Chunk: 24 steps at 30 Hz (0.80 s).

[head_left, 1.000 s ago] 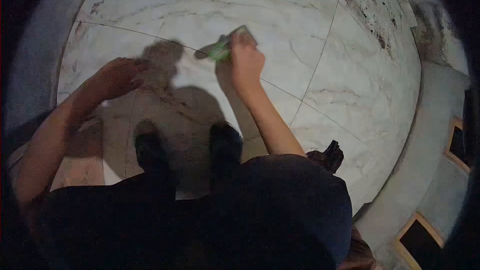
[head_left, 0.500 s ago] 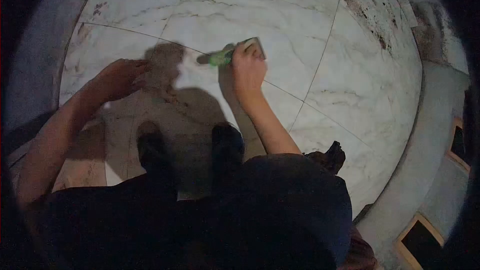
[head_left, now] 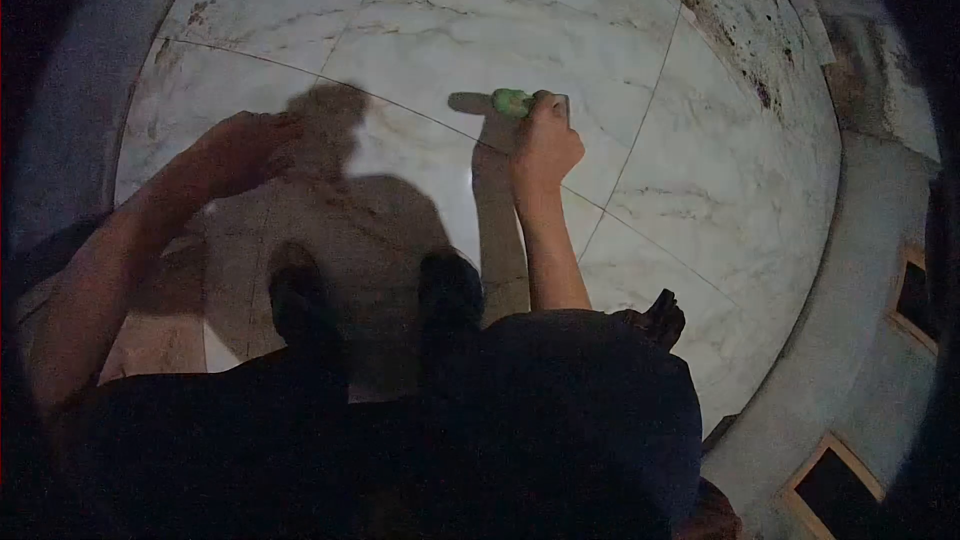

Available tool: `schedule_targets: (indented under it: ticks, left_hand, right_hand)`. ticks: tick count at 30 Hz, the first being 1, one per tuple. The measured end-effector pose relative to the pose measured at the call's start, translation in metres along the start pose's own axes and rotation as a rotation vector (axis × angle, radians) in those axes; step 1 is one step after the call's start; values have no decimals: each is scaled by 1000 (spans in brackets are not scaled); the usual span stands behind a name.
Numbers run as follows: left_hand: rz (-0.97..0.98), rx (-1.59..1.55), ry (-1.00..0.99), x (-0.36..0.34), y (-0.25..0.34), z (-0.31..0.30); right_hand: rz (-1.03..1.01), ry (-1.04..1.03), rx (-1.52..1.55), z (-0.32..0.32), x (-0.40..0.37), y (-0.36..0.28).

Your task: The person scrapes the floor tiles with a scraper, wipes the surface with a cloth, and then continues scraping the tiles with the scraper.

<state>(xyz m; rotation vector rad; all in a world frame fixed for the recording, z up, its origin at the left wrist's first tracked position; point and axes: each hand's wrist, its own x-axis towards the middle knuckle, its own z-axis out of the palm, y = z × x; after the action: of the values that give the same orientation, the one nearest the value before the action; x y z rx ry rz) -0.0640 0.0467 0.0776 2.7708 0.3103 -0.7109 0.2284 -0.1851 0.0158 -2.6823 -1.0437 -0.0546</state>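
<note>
In the head view my right hand (head_left: pixel 546 145) is closed around a green-handled scraper (head_left: pixel 512 102). The rounded green end of its handle sticks out to the left, and a bit of its flat part shows at the right of the fingers. Hand and scraper are over pale marble-look floor tiles (head_left: pixel 480 30), near a tile joint. Over at the left, in deep shade, my left hand (head_left: pixel 240 152) hangs above the floor with fingers stretched forward and nothing visible in them. Its fingertips blend into a dark shadow.
My dark shoes (head_left: pixel 448 290) stand on the tiles below the hands. A small dark object (head_left: pixel 665 318) lies beside my right knee. Rough, dirty edging (head_left: pixel 735 40) runs along the upper right, and a grey ledge (head_left: pixel 850 260) with wood-framed dark openings (head_left: pixel 835 485) curves down the right.
My right hand has moved right with the scraper, which has turned so that less of its flat part shows. My left hand has barely moved.
</note>
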Motion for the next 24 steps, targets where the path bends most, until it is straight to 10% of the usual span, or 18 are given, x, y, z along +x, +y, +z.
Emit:
schedule_targets:
  ticks: [4,7,11,15,24]
  left_hand:
    - [18,-23,-57,2,1,-2]
    - [25,-23,-7,-1,-6,11]
    - [10,-6,-32,-2,-8,5]
    - [97,31,66,2,-17,13]
    - [-60,5,-155,9,2,-5]
  right_hand:
    - [-307,140,-300,17,-19,-1]
    - [-20,33,-63,-8,-2,26]
    - [-260,87,-272,34,-18,38]
    - [36,100,28,-13,-6,37]
    - [-3,92,-144,16,-6,61]
